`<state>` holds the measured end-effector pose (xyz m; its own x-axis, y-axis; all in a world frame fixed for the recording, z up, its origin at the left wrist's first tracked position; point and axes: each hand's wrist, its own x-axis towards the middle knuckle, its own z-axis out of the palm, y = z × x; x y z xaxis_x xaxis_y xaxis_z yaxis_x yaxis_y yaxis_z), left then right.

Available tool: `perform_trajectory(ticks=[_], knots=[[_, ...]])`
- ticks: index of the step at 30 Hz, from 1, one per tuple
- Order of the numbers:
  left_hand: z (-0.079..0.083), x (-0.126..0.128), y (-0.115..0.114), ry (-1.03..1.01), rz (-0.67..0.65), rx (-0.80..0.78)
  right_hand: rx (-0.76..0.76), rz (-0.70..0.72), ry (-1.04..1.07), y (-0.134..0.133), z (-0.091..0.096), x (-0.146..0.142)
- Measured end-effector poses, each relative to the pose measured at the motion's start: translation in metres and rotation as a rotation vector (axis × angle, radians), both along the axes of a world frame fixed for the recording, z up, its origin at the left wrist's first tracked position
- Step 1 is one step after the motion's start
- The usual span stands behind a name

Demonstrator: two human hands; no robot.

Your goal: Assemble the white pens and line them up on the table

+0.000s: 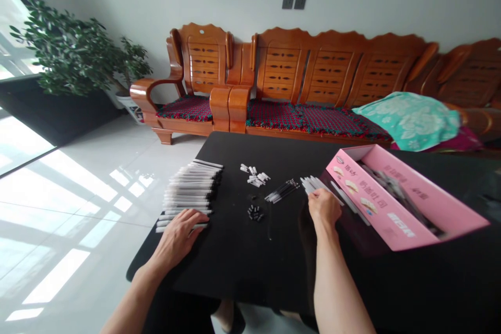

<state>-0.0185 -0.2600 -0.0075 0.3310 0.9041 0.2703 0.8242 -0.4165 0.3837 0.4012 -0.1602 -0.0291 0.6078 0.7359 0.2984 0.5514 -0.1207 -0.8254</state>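
Note:
A long row of white pens [191, 182] with dark tips lies side by side at the table's left edge. At the near end of the row, my left hand [178, 232] is closed over a white pen, thumb on the near side. My right hand [324, 207] has its fingers curled on a bunch of white pen barrels [314, 183]; how many it grips is hidden. Between the hands lie short white pen parts [255, 176], a bundle of thin dark refills [282, 191] and a small heap of black pieces [255, 213].
An open pink box [376, 203] with dark contents stands right of my right hand, loose white barrels [350, 202] along its side. The black table [242, 261] faces wooden sofas [297, 68]. A turquoise cloth [410, 120] lies on the seat, and a potted plant [78, 52] stands left.

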Motion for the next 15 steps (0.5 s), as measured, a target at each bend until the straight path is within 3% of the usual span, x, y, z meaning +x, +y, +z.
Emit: perform_trajectory(ticks=[2,6,11,13,15], knots=[[0.003,0.004,0.003,-0.005,-0.013,-0.008,-0.010,-0.022,-0.076,0.000,-0.005,0.001],[0.010,0.012,0.007,-0.011,-0.049,-0.036,0.018,0.040,0.000,0.000,-0.014,0.005],[0.016,0.013,0.007,0.000,-0.061,-0.083,-0.071,0.049,-0.086,0.002,-0.003,-0.002],[0.016,0.012,0.007,-0.002,-0.060,-0.087,-0.096,0.110,-0.027,0.003,0.002,-0.009],[0.015,0.011,0.008,-0.011,-0.056,-0.077,-0.050,0.217,0.188,0.004,0.005,-0.018]])
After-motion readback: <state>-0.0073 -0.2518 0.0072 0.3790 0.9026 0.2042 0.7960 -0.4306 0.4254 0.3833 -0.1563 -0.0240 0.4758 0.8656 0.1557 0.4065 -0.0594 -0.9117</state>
